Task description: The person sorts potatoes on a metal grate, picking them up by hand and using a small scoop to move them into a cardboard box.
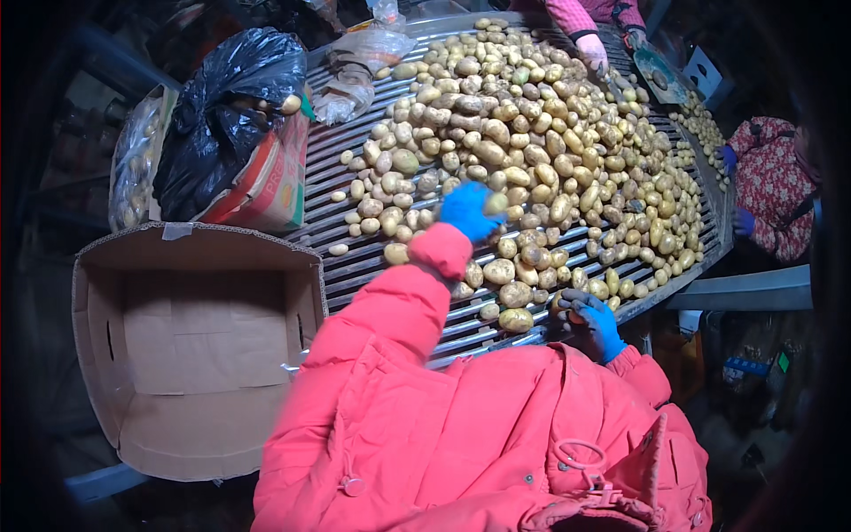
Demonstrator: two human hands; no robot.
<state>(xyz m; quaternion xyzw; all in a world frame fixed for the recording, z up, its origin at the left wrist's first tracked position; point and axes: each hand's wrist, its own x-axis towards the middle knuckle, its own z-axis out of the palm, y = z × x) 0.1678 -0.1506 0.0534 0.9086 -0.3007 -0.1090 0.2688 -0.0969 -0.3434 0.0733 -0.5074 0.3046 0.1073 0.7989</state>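
Observation:
My left hand [469,211], in a blue glove, reaches over the middle of a heap of potatoes [518,139]. Its fingers curl around one potato [496,203], slightly blurred. My right hand [595,320], gloved in blue with dark, soiled fingertips, is at the near edge of the slatted metal table [332,193]. Those fingers bend beside a potato at the heap's edge; whether they grip it is hidden. Several larger potatoes [516,294] lie on the slats between my hands.
An open cardboard box [206,346] stands at my left. Behind it, a printed carton [286,176] carries a black plastic bag [229,106] with potatoes inside. Crumpled clear plastic [352,73] lies nearby. One co-worker's gloved hand [592,53] works across the heap; another person [771,186] is at right.

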